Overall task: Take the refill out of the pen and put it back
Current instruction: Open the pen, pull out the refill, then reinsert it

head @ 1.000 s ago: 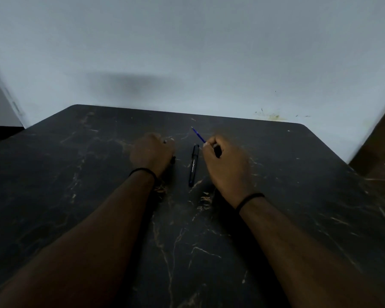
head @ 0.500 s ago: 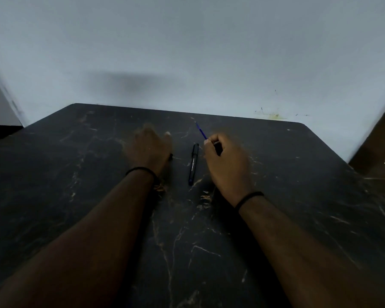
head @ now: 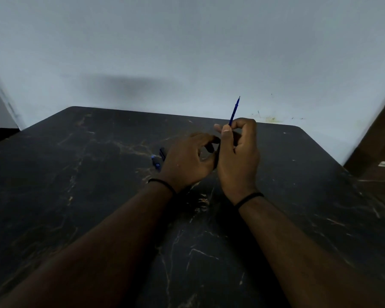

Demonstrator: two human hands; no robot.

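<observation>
Dim room, dark marble tabletop against a pale wall

The black tabletop (head: 98, 174), veined in tan and white, meets a plain blue-grey wall (head: 187, 52) bearing a soft shadow and small yellowish stains (head: 270, 118); brown wooden furniture (head: 380, 141) stands at right.

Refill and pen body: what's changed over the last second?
The right hand lifted off the table, raising the refill to point up. The left hand moved over and took the pen body, which had lain between the hands. A small dark-and-blue part now shows beside it. Table unchanged.
</observation>
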